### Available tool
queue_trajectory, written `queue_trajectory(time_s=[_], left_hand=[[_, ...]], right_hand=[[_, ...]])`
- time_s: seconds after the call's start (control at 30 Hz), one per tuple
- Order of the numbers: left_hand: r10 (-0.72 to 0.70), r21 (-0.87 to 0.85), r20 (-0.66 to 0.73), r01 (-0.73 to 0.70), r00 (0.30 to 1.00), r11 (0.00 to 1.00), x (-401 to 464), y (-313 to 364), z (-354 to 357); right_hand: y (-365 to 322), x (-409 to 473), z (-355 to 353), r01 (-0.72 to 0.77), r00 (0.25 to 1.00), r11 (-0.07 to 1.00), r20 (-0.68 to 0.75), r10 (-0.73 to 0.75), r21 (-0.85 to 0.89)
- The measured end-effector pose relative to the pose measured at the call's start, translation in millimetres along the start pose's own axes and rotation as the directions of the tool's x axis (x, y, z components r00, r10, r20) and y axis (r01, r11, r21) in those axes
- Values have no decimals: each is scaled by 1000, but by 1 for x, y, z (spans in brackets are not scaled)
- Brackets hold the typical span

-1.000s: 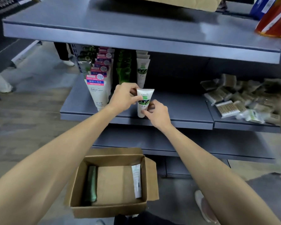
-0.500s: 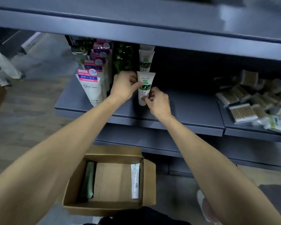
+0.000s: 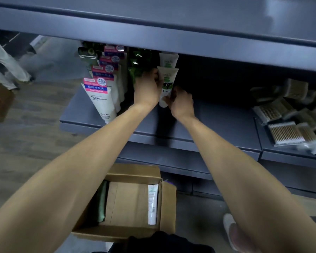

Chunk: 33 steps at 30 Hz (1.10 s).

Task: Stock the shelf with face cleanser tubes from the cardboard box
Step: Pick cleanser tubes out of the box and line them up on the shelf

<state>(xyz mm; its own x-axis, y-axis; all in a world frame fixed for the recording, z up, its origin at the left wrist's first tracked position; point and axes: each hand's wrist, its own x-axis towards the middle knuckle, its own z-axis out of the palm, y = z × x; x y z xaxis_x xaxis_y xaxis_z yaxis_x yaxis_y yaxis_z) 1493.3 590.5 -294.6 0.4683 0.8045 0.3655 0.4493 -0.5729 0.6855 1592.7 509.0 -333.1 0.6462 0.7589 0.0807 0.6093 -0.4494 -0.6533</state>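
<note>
Both hands grip one cleanser tube (image 3: 166, 83) standing cap-down mid-shelf (image 3: 217, 123): left hand (image 3: 147, 87) pinching its upper edge, right hand (image 3: 180, 103) near the cap. Judged light, soft-walled, slippery; best held by the stiff cap and crimped end.

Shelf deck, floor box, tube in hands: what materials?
Shelf: likely painted metal, blue-grey with a soft sheen and thin folded front lip. Box: brown matte cardboard, flaps folded open. Tube: probably flexible plastic, smooth white, printed label, flat crimped end.
</note>
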Motion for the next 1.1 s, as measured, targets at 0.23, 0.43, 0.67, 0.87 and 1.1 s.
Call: queue_trajectory(time_s=[0.23,0.43,0.67,0.87,1.1], left_hand=[[-22,29,-23,23,999,999,13,-4,13],[-39,47,-36,41,999,998,15,-1,19],[-31,18,-11,32,999,999,10,3,19],[-37,29,10,37,999,999,2,5,17],[11,-38,93,-8,996,999,-19,-2,5]], right_hand=[[-1,14,3,40,999,998,-15,-41,-58],[-3,21,3,23,1000,998,-8,-24,-58],[-2,29,6,21,1000,999,-22,-22,-33],[-2,29,8,17,999,1000,-33,-17,-21],[6,15,8,-58,997,995,39,61,-75]])
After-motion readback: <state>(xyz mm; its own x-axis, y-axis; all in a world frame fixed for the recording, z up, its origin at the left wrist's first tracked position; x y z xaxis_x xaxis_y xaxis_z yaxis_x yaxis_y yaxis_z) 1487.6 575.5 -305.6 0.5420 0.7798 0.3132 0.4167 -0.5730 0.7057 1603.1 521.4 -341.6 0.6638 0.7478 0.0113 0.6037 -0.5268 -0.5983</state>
